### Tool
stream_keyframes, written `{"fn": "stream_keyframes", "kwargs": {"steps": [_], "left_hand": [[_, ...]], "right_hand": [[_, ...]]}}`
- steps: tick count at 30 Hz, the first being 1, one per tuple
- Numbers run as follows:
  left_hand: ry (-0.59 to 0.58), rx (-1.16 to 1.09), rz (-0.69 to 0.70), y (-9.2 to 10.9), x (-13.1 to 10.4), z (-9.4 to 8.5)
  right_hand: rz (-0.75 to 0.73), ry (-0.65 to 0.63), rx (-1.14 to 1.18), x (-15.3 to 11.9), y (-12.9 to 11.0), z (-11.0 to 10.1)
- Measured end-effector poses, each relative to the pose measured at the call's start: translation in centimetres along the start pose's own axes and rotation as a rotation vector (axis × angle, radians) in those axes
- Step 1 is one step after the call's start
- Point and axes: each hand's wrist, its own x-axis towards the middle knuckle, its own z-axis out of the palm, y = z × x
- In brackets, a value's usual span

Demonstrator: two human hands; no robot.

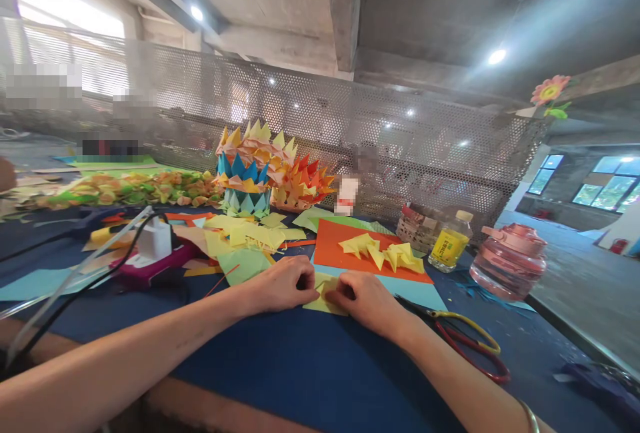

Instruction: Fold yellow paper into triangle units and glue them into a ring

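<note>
A small sheet of pale yellow paper (325, 303) lies on the blue tabletop in front of me, between both hands. From its left side my left hand (283, 283) pinches it, thumb and fingers curled together. My right hand (370, 298) has its fingers closed on the right part of the same paper. Part of the sheet is hidden under the fingers. Just beyond, folded yellow paper pieces (357, 245) rest on an orange sheet (330, 250), which overlaps a light blue sheet (425, 292). Scissors (467, 336) with yellow and red handles lie beside my right forearm.
Folded-paper crowns (245, 180) stand at the back, near loose yellow sheets (240, 233). A magenta power strip (150, 265) with cables is on the left. A yellow-labelled bottle (450, 243), a pink water jug (510, 263) and a basket (417, 226) stand on the right.
</note>
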Motion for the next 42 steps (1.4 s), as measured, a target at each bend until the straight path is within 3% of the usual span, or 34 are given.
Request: {"fn": "stream_keyframes", "kwargs": {"steps": [3, 9, 19, 22, 29, 32, 36, 42], "left_hand": [[-0.005, -0.022, 0.015, 0.1, 0.0, -0.1], [-0.025, 0.008, 0.202, 0.2, -0.4, -0.2], [-0.126, 0.155, 0.291, 0.3, -0.6, -1.5], [-0.128, 0.114, 0.274, 0.3, -0.5, -1.8], [-0.068, -0.217, 0.148, -0.2, 0.1, -1.2], [-0.002, -0.112, 0.075, 0.2, 0.2, -0.7], [0.019, 0.023, 0.09, 0.5, 0.2, -0.3], [-0.019, -0.074, 0.059, 0.4, 0.4, -0.1]], "right_hand": [[0.001, -0.003, 0.011, -0.1, 0.1, 0.1], [0.025, 0.007, 0.036, -0.1, 0.8, 0.5], [0.035, -0.141, 0.154, -0.4, 0.8, -0.7], [0.014, -0.16, 0.182, -0.3, 1.1, -0.8], [0.042, -0.153, 0.222, -0.2, 1.3, -0.6], [0.044, -0.145, 0.239, -0.3, 1.1, -0.5], [0.032, -0.144, 0.26, -0.3, 1.1, -0.6], [0.039, -0.125, 0.285, -0.2, 1.1, -0.4]]}}
